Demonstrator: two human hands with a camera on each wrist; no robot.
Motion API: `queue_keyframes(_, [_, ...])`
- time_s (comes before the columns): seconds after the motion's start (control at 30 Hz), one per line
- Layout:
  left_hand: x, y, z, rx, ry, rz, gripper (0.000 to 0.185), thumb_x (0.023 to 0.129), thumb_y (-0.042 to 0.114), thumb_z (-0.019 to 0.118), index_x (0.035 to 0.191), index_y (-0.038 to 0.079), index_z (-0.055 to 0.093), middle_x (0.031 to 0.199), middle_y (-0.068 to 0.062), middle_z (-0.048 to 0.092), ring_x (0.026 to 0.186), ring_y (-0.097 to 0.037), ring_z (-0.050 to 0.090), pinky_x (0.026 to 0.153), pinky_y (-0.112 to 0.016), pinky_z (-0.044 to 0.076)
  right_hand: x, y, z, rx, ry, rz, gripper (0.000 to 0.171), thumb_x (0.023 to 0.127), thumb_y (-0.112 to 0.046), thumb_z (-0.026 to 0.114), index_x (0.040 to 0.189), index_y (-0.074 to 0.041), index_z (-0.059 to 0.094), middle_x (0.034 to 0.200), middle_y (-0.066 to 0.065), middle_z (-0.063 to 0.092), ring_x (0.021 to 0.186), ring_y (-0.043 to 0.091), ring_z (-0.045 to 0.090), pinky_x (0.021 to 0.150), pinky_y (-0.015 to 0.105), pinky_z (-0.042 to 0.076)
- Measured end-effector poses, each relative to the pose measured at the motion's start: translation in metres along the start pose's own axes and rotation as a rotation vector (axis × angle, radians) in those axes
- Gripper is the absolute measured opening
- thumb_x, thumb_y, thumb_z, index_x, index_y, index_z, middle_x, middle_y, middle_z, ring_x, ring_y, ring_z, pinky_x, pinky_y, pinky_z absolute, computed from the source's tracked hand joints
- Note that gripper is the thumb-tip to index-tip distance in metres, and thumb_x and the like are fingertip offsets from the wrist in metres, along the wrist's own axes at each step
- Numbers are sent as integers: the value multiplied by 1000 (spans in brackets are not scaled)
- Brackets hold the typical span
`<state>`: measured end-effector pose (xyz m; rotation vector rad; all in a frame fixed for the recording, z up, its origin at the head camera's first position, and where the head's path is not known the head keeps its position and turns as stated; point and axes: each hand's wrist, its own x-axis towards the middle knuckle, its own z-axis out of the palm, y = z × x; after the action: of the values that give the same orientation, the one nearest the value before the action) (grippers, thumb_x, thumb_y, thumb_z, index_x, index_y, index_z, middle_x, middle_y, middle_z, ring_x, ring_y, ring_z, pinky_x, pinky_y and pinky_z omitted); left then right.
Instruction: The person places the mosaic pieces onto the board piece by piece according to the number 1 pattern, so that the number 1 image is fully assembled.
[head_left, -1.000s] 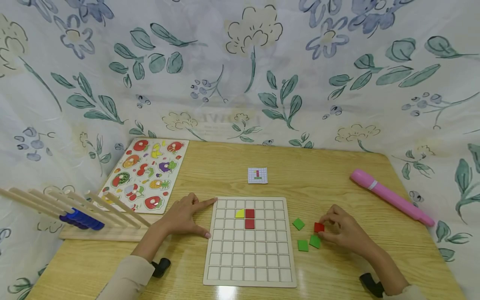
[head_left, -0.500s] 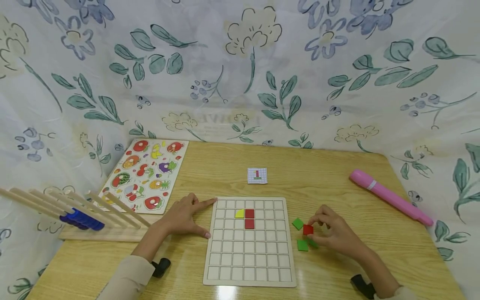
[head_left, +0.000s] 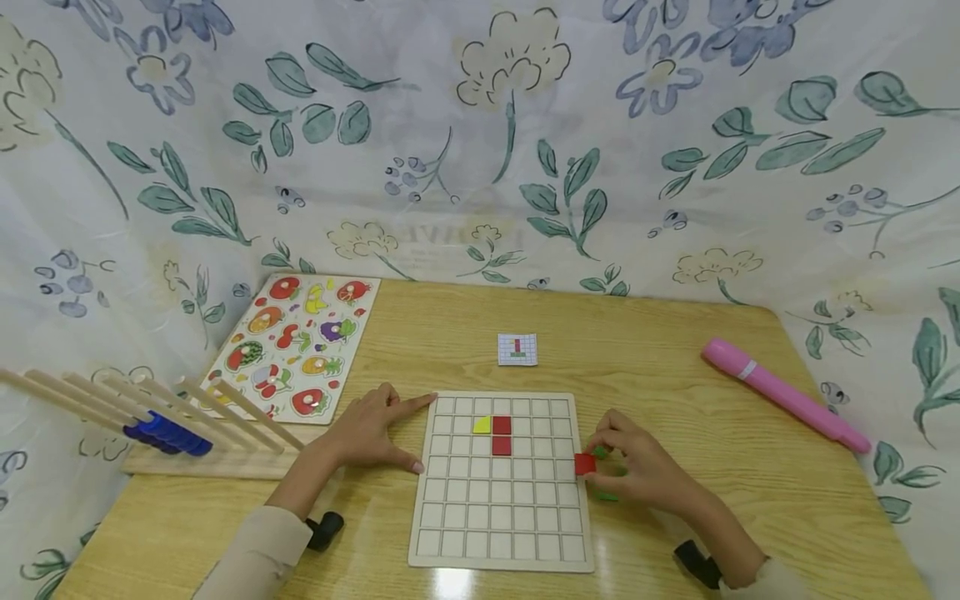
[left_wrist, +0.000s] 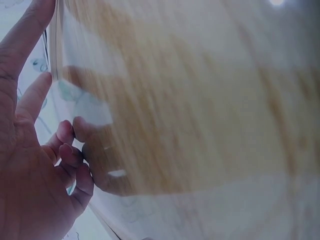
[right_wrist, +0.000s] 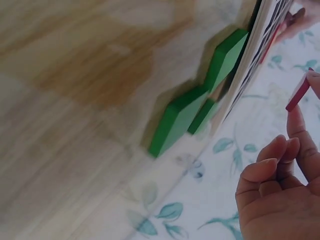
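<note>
My right hand (head_left: 641, 468) pinches a red square tile (head_left: 584, 465) between thumb and index finger, over the right edge of the wooden grid board (head_left: 501, 518). In the right wrist view this tile (right_wrist: 299, 93) stands clear of the tabletop. Two more red squares (head_left: 502, 447) sit in the grid, one below the other, with a yellow quarter-round piece (head_left: 482, 426) left of the upper one. Several green square tiles (right_wrist: 180, 117) lie right of the board, mostly hidden by my right hand in the head view. My left hand (head_left: 367, 435) touches the board's left edge with extended index finger and thumb.
A small pattern card (head_left: 517, 350) lies beyond the board. To the left are a fruit puzzle board (head_left: 300, 342) and a wooden peg rack (head_left: 217, 454) with blue rings. A pink stick-like object (head_left: 787, 396) lies at right. Floral cloth (head_left: 480, 150) hangs behind the table.
My right hand has carried the red tile leftward, from beside the green tiles to the board's right edge. My left hand stays at the board's left side.
</note>
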<state>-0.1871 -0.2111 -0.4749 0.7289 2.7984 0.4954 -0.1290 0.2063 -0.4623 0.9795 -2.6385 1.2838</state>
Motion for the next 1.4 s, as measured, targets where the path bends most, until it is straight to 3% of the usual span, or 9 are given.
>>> queue_keyframes(0.33, [1,0,0,-5,1,4,102,61,74,78,150,36,44,92,0,33,76,-15,28,66,-31,22,24,-15,17,-115,-106,-3,19,77,-12,84,90,-13,70,90,2,47,81,14,47,70,21,40])
queue_keyframes(0.5, [1,-1,2,-4,-2,1,102,61,75,77,150,37,44,92,0,33,76,-15,28,66,-30,23,33,-22,25,-109,-155,14,16,78,-13,82,89,-13,70,89,1,45,82,13,47,72,20,40])
queue_keyframes(0.87, [1,-1,1,-6,1,1,102,61,75,77,149,37,44,91,0,33,76,-14,28,66,-30,23,46,-30,49,-142,-159,-22,19,76,-16,84,89,-11,71,87,-2,45,80,4,42,70,18,41])
queue_keyframes(1.1, [0,-1,1,-5,3,-2,102,61,75,77,150,36,44,92,0,33,76,-14,28,66,-30,23,59,-36,64,-197,-172,0,20,79,-21,84,91,-9,73,88,-4,43,78,4,40,68,18,40])
queue_keyframes(1.4, [1,-2,1,-7,12,9,102,61,75,77,150,36,44,92,0,33,76,-14,28,66,-30,23,63,-37,72,-283,-217,3,17,80,-14,81,93,-5,74,87,-6,40,79,6,40,66,19,39])
